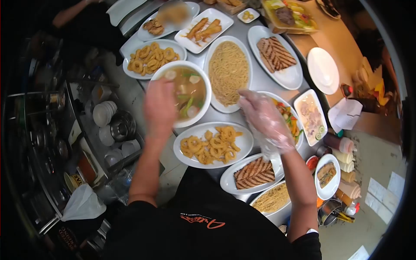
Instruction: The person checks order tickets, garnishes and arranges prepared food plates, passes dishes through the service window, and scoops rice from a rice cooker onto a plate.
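Note:
My left hand (pixel 160 106) is bare and smeared by motion. It lies over the left rim of a white bowl of soup (pixel 190 93) with green vegetables; whether its fingers grip the rim cannot be made out. A clear plastic glove covers my right hand (pixel 265 119), its fingers drawn together at the right lower edge of an oval plate of noodles (pixel 229 71). Anything between those fingertips is hidden. Partly behind the gloved hand is a plate of colourful vegetables (pixel 291 119). Below the bowl sits an oval plate of fried rings (pixel 211 145).
Grilled fillets (pixel 277 54) lie on a plate at upper right, others (pixel 255 173) nearer my body. More fried rings (pixel 151 58) and fried rolls (pixel 203 30) are at the back. Sauce bottles (pixel 340 143) line the right side. Stacked bowls (pixel 104 113) fill a left shelf. Another person's arm (pixel 69 13) shows at upper left.

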The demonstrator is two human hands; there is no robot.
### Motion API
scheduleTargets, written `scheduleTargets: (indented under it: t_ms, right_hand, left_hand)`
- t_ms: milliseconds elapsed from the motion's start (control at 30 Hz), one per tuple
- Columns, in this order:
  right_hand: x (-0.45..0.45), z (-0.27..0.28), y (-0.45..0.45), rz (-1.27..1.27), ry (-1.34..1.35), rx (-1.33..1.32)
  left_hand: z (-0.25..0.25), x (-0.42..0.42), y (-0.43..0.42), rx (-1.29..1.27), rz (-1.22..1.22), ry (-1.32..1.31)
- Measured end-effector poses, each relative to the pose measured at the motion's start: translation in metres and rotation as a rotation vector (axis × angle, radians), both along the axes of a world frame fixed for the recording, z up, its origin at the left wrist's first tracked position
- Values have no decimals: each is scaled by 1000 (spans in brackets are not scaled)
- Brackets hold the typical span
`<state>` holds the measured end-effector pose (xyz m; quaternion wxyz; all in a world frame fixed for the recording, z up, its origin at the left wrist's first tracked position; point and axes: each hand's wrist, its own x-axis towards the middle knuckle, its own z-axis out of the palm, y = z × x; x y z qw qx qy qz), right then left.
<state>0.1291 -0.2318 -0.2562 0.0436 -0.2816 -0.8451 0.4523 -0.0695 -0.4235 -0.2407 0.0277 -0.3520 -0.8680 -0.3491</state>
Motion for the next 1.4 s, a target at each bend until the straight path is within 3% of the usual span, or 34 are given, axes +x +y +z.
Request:
scheduleTargets:
  t_ms: [67, 167, 200, 267, 367, 467, 800, 867, 933, 1033, 1233, 1400]
  right_hand:
    - [-38, -37, -15, -1, -13, -79]
    - [-75, -44, -35, -53, -51, -404]
    - [-87, -43, -36, -75, -58, -529]
    - [-96, -55, -42, -89, -47, -465]
    - [-100, -38, -45, -113, -18, -431]
    - [-98, -58, -45, -73, 48, -273]
    - [-86, -7, -33, -130, 83, -327]
    - [-73, -1, -21, -121, 117, -238]
    - [-58, 10, -7, -144, 62, -173]
    - [-34, 11, 9, -214, 186, -123]
    - [11, 33, 55, -374, 170, -65]
    - [58, 49, 94, -588, 123, 8]
  left_hand:
    - [-32, -43, -48, -200, 154, 232]
    - [-74, -74, -80, -396, 210, -212]
    - [-84, -81, -82, -312, 182, -228]
    - [-102, -85, -85, -155, 115, -276]
    - [-104, -84, -84, -140, 142, -274]
    - [-107, -87, -85, -92, 112, -269]
    - [-43, -85, -62, -60, 46, -247]
    - [-42, -88, -58, 62, -20, -343]
    - [-23, -81, -32, 88, -42, -402]
    - [-8, -75, 3, 59, -126, -322]
    - [-16, -59, 90, 104, -335, -300]
    - [-13, -13, 180, 155, -435, -438]
